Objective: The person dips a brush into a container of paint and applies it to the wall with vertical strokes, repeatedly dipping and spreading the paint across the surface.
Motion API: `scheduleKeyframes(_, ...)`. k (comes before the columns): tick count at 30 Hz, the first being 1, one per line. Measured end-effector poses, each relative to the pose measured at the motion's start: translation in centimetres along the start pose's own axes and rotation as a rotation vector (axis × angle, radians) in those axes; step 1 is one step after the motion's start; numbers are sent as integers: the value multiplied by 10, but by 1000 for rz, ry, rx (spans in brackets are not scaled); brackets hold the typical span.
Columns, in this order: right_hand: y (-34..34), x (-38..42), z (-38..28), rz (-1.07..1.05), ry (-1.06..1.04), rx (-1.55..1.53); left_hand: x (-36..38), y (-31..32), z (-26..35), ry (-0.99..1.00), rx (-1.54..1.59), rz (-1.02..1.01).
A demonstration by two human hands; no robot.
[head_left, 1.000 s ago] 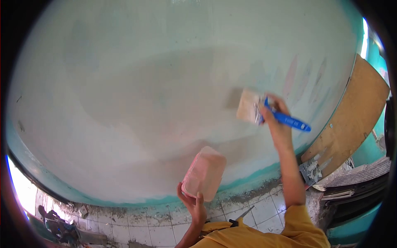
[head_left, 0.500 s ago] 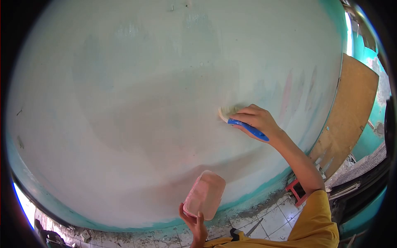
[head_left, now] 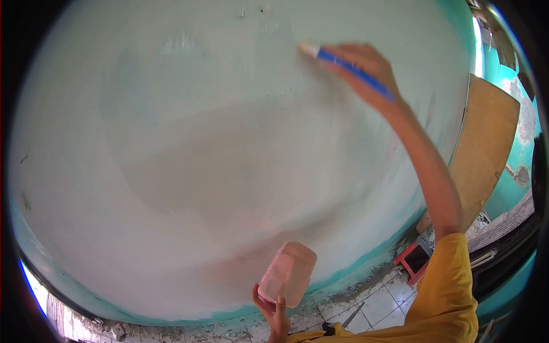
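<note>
My right hand (head_left: pixel 366 68) is closed round the blue handle of a paintbrush (head_left: pixel 354 72), high on the wall. The brush's pale bristles meet or nearly meet the wall (head_left: pixel 217 171); blur hides the exact contact. Whitish paint covers most of this wall, with damp-looking patches and a teal strip along its foot. Low in front of me, my left hand (head_left: pixel 274 313) grips a pink plastic tub (head_left: pixel 289 273) by its near end, thumb over the rim. The tub is tilted, and pale pinkish liquid or residue seems to be inside it.
A brown board (head_left: pixel 486 143) leans at the right end of the wall. Below it stands a red plastic stool (head_left: pixel 413 262). White floor tiles (head_left: pixel 374 308) show along the wall's foot, dusty with debris. A nail or hook (head_left: pixel 242 14) sticks out near the top.
My right hand has swept the paintbrush upward along the wall, straightening the arm. The tub in my left hand has shifted slightly right and down in view.
</note>
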State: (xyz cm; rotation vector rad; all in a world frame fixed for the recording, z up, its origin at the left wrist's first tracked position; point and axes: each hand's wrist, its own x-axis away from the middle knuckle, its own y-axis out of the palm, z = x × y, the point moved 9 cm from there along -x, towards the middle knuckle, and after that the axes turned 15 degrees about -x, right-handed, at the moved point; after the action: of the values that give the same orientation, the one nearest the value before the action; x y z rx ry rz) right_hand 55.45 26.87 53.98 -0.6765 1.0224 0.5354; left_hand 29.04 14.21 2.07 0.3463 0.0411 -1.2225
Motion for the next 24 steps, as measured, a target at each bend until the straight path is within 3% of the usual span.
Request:
scheduleKeyframes(4,58,120,-41,-328,84,-109,3,-1,-8,-7,-10,-6)
scheduleKeyframes(6,73,159,-63,-518,243,-205,4,0,-9,-2,-23,-13)
scheduleKeyframes(10,64,137,-49,-578,357,-445,6,5,-9,-33,-2,-9)
scheduleKeyframes(11,60,114,-38,-513,213,-342,8,6,-10,-37,-2,-9)
scheduleKeyframes(12,68,89,-20,-650,239,-256,9,6,-13,-41,-5,-12)
scheduleKeyframes(13,62,59,2,-619,283,-279,10,7,-14,-40,-2,-18)
scheduleKeyframes(14,46,30,23,-477,216,-91,9,8,-15,-36,0,-23)
scheduleKeyframes(17,-6,-40,38,-82,162,11,12,15,-15,-43,14,-12)
scheduleKeyframes(19,-9,-43,36,-30,89,40,13,17,-15,-47,8,-15)
scheduleKeyframes(21,-9,-19,20,37,-59,30,17,16,-15,-58,-5,-22)
scheduleKeyframes(22,10,8,14,-123,18,28,17,16,-15,-59,13,-26)
scheduleKeyframes(24,42,91,-7,-119,2,-84,17,17,-15,-60,37,-28)
